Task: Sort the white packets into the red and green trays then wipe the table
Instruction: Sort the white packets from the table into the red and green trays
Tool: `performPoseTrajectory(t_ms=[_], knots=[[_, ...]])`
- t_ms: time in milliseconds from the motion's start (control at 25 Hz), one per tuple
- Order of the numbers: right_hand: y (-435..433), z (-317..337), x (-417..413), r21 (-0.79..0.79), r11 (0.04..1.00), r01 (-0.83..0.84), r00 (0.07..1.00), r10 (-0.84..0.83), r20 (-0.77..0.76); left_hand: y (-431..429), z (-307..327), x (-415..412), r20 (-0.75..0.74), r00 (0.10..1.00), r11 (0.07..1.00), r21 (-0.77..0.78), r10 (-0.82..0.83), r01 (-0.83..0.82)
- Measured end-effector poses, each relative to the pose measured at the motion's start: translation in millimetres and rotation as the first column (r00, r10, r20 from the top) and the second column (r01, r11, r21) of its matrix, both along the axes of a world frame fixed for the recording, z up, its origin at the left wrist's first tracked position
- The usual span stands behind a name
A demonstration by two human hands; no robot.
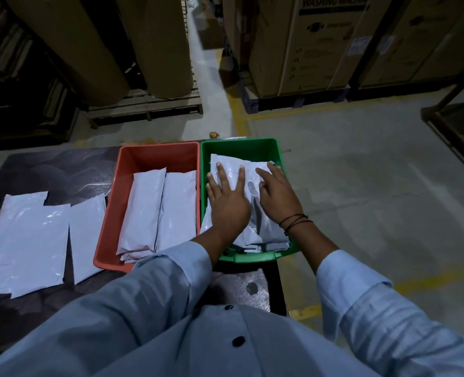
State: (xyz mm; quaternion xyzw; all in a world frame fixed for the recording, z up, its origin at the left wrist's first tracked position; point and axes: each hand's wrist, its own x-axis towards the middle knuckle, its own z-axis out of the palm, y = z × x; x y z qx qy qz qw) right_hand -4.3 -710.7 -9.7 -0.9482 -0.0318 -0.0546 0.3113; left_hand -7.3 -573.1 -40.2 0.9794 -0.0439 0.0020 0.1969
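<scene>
On the dark table (48, 170), glossy white packets (26, 240) lie flat, slightly overlapping.

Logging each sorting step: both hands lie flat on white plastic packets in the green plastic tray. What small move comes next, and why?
Probably lift the left hand off the pressed white packets in the green plastic tray and reach for the flat white packets on the dark table, left of the red plastic tray; those look unsorted.

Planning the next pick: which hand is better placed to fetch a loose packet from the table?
Probably the left hand: the loose packets lie left of the red tray; the right hand sits farther away.
</scene>
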Motion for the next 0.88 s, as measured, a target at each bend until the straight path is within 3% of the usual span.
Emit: performPoseTrajectory(t_ms=[240,560,880], knots=[[-1,-8,-5,-0.001,1.000,-0.002,0.998,0.002,-0.060,-9,-22,6,-0.066,0.988,0.988,-0.064,0.137,-0.141],[5,-8,-2,-0.016,1.000,-0.015,0.995,0.013,-0.101,-5,-13,6,-0.134,0.989,0.994,-0.077,0.067,-0.078],[21,7,13,-0.041,0.999,-0.031,0.999,0.029,-0.044,31,30,10,0.046,0.997,0.998,0.046,-0.054,0.052]])
